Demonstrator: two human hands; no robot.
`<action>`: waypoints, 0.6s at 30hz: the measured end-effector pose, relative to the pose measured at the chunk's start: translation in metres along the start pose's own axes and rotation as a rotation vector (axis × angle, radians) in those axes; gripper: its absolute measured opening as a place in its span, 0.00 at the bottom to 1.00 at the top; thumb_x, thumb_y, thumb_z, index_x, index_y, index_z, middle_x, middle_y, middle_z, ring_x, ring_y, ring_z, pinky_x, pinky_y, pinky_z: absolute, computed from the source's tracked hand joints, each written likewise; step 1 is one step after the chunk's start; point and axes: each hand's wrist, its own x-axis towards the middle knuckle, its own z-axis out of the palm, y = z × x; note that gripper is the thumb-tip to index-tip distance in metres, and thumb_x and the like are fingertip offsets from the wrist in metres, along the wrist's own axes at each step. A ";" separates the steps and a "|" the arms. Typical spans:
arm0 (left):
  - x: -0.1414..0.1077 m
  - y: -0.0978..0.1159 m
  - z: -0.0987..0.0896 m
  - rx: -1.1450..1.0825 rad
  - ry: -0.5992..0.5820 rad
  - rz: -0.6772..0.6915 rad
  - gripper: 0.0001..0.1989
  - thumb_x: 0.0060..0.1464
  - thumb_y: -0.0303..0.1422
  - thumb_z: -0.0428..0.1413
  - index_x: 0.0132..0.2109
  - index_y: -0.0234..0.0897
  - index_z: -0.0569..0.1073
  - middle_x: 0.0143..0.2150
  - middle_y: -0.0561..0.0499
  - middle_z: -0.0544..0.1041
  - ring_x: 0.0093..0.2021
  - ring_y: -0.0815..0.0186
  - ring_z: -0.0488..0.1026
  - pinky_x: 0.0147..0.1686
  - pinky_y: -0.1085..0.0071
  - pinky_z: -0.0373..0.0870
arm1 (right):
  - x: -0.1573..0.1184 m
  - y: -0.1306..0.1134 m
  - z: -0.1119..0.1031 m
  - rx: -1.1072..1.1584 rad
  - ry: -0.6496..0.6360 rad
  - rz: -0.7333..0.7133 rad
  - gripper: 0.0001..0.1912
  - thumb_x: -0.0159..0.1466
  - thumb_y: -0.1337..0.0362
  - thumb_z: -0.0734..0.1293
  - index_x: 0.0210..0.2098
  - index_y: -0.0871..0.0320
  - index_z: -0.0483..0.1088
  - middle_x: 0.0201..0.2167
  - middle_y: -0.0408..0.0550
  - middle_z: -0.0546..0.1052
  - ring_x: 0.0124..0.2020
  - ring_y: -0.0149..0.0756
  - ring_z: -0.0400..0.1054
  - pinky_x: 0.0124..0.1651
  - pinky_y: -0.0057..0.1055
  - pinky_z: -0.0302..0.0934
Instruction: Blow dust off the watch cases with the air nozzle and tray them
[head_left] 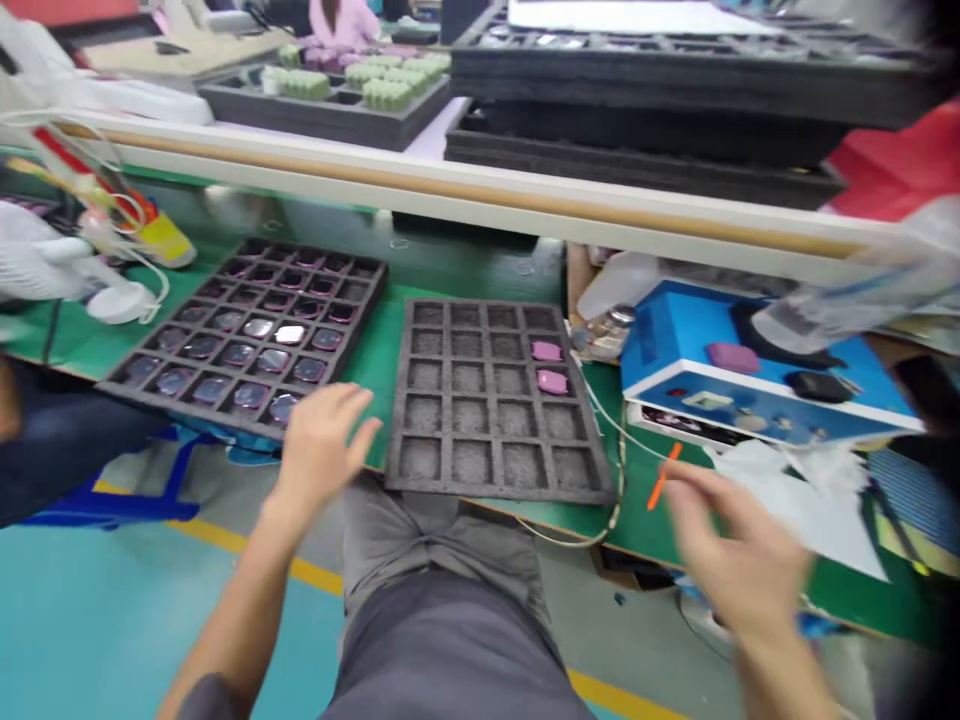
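Observation:
My left hand (324,450) hangs open over the green bench edge, between a dark foam tray (240,335) and a grey foam tray (480,400), touching neither clearly. The dark tray's cells hold several shiny pieces with pink rims. Two pink pieces (550,381) lie in the right column of the grey tray, whose other cells look bare. My right hand (731,550), blurred, pinches a thin orange stick (664,478) between its fingers, near a blue-and-white bench machine (750,380).
A beige cable (616,490) runs down the bench past a glass bottle (607,333). Stacked black foam trays (645,90) and a tray of green pieces (326,100) sit behind a white rail (450,190). A person in a pink sleeve (330,25) works beyond.

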 end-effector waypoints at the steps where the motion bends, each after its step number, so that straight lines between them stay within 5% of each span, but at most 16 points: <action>1: 0.007 -0.036 -0.011 0.050 -0.003 -0.121 0.17 0.65 0.40 0.55 0.54 0.37 0.77 0.57 0.38 0.78 0.60 0.49 0.73 0.61 0.53 0.67 | -0.010 -0.010 0.014 -0.025 -0.108 -0.070 0.11 0.67 0.61 0.71 0.49 0.50 0.78 0.42 0.48 0.82 0.42 0.47 0.77 0.44 0.44 0.73; 4: 0.028 -0.145 -0.036 0.161 0.018 -0.473 0.24 0.63 0.43 0.54 0.59 0.32 0.74 0.65 0.33 0.71 0.67 0.43 0.65 0.64 0.46 0.60 | -0.033 -0.030 0.052 -0.112 -0.439 -0.303 0.17 0.68 0.58 0.71 0.54 0.55 0.75 0.45 0.54 0.82 0.47 0.51 0.74 0.47 0.49 0.72; 8: 0.045 -0.241 -0.054 0.189 -0.017 -0.785 0.32 0.65 0.43 0.50 0.65 0.20 0.65 0.68 0.24 0.65 0.67 0.36 0.60 0.62 0.36 0.54 | -0.045 -0.034 0.077 -0.185 -0.475 -0.404 0.11 0.68 0.62 0.69 0.49 0.57 0.74 0.40 0.54 0.81 0.44 0.50 0.69 0.44 0.48 0.69; 12: 0.051 -0.271 -0.061 0.141 0.004 -0.823 0.35 0.63 0.52 0.50 0.61 0.22 0.68 0.63 0.32 0.71 0.62 0.38 0.61 0.59 0.31 0.53 | -0.043 -0.037 0.078 -0.143 -0.405 -0.409 0.07 0.69 0.71 0.66 0.46 0.57 0.71 0.38 0.51 0.79 0.42 0.46 0.68 0.44 0.43 0.68; 18: 0.050 -0.268 -0.065 0.128 -0.032 -0.784 0.41 0.60 0.60 0.49 0.63 0.28 0.70 0.60 0.37 0.74 0.62 0.38 0.61 0.59 0.32 0.55 | -0.010 -0.064 0.081 -0.120 -0.158 -0.373 0.09 0.68 0.73 0.67 0.46 0.57 0.68 0.38 0.51 0.75 0.40 0.43 0.67 0.43 0.40 0.66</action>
